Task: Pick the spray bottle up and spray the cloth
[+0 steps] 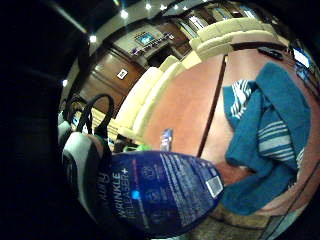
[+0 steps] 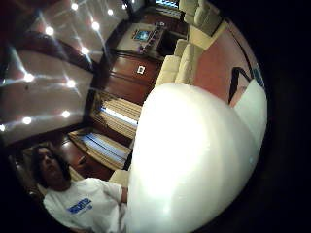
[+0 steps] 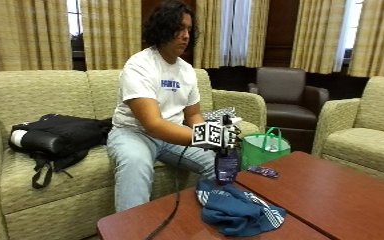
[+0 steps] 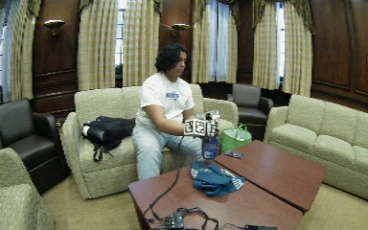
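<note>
A dark blue spray bottle [image 3: 227, 167] with a white top hangs upright from my gloved right hand [image 3: 229, 133], which grips its neck. It is held just over the back edge of a crumpled blue cloth with white stripes [image 3: 238, 210] on the red-brown table [image 3: 325, 195]. In the little finger side palm view the bottle's label [image 1: 160, 192] fills the near part, with the cloth [image 1: 270, 135] on the table beyond it. The bottle's white top [image 2: 189, 160] fills the thumb side palm view. The wide outside view shows the hand [image 4: 206, 125], bottle [image 4: 210, 146] and cloth [image 4: 214, 178].
A small dark object [image 3: 262, 171] lies on the table behind the bottle. A green bag [image 3: 265, 147] stands on the floor by the sofa. A black backpack [image 3: 59, 135] lies on the sofa. Cables [image 4: 184, 220] sit at the table's near end.
</note>
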### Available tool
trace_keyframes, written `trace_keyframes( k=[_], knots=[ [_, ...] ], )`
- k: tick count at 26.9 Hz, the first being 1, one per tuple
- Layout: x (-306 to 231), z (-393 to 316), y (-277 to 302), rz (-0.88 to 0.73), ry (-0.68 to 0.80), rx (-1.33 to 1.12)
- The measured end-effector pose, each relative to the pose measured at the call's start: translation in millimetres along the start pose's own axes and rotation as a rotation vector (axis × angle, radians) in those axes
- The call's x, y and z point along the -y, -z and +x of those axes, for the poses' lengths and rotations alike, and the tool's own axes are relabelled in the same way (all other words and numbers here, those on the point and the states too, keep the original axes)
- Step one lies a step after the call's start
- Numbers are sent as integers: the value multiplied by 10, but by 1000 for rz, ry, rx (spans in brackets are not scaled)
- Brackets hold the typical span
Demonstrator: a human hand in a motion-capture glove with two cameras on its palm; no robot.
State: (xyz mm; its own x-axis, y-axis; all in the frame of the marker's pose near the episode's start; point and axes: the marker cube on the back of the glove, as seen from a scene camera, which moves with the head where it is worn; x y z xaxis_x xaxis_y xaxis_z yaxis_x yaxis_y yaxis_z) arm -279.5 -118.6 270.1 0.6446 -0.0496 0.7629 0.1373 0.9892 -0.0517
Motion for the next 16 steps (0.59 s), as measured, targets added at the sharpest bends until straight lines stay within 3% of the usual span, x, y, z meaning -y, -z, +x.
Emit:
trace_keyframes(
  k=[6, 16],
  knots=[
    [49, 122, -234, 3, 27, -28],
    [564, 324, -282, 38, 6, -51]
  ],
)
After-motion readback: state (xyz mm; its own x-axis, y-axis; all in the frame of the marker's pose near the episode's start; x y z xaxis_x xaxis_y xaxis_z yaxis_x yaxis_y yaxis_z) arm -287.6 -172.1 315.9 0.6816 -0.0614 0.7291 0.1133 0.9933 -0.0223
